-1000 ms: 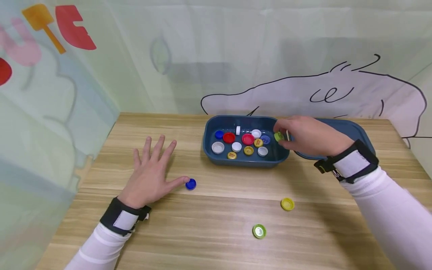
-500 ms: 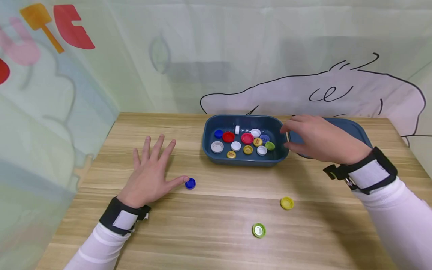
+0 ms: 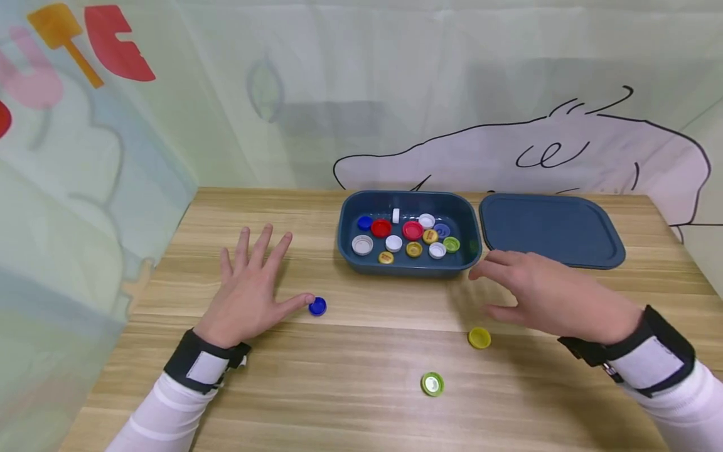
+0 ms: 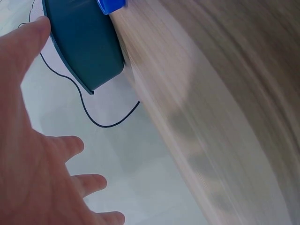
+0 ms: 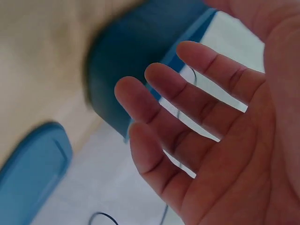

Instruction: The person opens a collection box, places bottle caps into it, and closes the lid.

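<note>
My left hand (image 3: 245, 301) is spread over the table at the left, its thumb tip beside a dark blue bottle cap (image 3: 318, 306). The right hand (image 3: 556, 298) hovers in front of the blue box's right end, fingers loosely bent and holding nothing, as the right wrist view also shows. Below its thumb lies a yellow cap (image 3: 479, 338). A green cap (image 3: 432, 383) lies nearer the front. Inside the blue box (image 3: 407, 271) are several caps in white, red, blue and yellow, with a light green cap (image 3: 451, 244) near the right end.
A flat blue lid (image 3: 553, 226) lies on the wooden table (image 3: 339, 389), right of the box. Behind the table hangs a printed cloth backdrop (image 3: 361, 81), which also covers the left side.
The right hand has let go of the light green cap inside the box. It has then moved back toward the front right, uncovering the lid. The left hand has stayed put.
</note>
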`<action>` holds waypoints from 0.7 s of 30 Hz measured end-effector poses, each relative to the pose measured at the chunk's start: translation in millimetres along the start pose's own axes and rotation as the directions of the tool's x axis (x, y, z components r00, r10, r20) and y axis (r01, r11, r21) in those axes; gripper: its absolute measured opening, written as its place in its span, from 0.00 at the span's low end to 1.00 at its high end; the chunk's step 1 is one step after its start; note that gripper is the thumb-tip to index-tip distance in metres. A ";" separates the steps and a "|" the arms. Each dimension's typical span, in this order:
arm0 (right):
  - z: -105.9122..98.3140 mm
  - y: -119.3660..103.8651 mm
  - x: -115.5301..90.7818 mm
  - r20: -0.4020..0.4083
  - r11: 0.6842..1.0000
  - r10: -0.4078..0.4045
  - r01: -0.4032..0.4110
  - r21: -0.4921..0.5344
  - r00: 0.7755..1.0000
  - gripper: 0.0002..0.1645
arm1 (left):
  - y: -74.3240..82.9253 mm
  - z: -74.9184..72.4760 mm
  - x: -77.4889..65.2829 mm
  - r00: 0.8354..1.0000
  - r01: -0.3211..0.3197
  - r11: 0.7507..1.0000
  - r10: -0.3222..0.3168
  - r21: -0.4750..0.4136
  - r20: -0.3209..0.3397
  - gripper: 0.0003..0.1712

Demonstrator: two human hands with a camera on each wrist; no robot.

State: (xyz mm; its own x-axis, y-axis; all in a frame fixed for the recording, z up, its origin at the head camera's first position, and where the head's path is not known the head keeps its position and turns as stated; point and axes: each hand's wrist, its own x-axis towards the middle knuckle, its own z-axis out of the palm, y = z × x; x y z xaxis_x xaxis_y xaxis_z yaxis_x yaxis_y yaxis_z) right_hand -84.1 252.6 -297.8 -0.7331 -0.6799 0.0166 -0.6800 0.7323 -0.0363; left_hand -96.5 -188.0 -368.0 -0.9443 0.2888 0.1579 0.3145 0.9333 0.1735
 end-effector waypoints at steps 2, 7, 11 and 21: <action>8.4 -3.5 -5.1 0.017 1.000 0.000 -0.001 0.006 1.000 0.29 | 0.1 -0.3 0.0 1.000 -0.002 1.000 0.002 0.002 0.000 0.62; 27.0 -9.9 -13.2 0.046 0.999 -0.010 0.009 0.034 0.999 0.30 | -0.4 -0.4 -0.1 1.000 -0.006 1.000 0.006 -0.001 -0.005 0.62; 37.3 -14.7 -15.3 0.095 0.995 -0.020 0.011 0.096 0.995 0.28 | -1.0 -0.1 -0.4 1.000 -0.005 1.000 0.005 -0.001 -0.008 0.63; 47.3 -21.3 -18.2 0.185 0.985 -0.016 -0.017 0.174 0.983 0.24 | -1.2 1.2 -0.4 1.000 -0.004 1.000 0.004 0.001 -0.010 0.63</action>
State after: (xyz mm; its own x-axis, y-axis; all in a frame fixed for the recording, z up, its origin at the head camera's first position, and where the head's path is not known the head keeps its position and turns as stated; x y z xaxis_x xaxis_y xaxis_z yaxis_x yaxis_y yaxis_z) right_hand -55.6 247.6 -344.6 -0.7073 -0.6867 -0.1677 -0.6550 0.7259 -0.2098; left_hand -96.7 -188.9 -369.5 -0.9419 0.2904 0.1687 0.3182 0.9323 0.1717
